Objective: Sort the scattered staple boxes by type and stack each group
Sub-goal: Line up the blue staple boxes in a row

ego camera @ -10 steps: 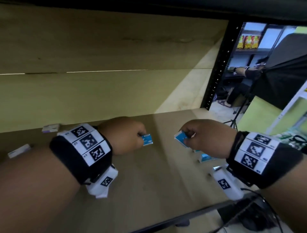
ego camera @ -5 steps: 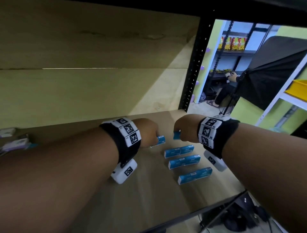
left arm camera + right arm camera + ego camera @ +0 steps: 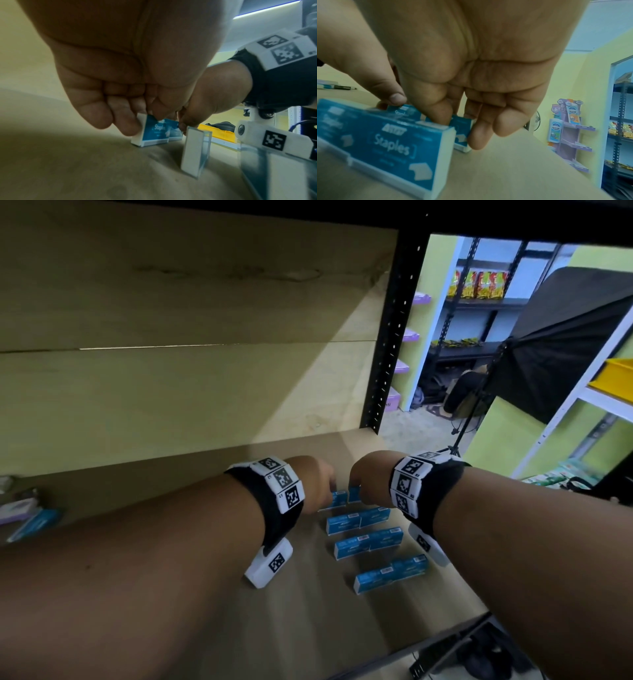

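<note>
Two small blue staple boxes stand side by side on the wooden shelf board (image 3: 291,621), just behind three rows of like blue boxes (image 3: 368,542). My left hand (image 3: 318,484) pinches the left box (image 3: 152,133) between thumb and fingers. The right box (image 3: 462,133) is pinched by my right hand (image 3: 458,125). In the head view both boxes (image 3: 337,498) are half hidden under my knuckles. The left wrist view shows my left hand (image 3: 144,121) low over the board, and the white end of a row box (image 3: 195,151) close in front.
A black perforated upright (image 3: 390,337) stands just right of the hands, with the shelf's right end beside it. The wooden back panel (image 3: 171,388) is close behind. Purple and blue boxes (image 3: 24,511) lie at the far left. The front rail (image 3: 394,655) runs below.
Both hands, each with a blue box, have moved right and back, then down to the board behind the rows. The two boxes have come together.
</note>
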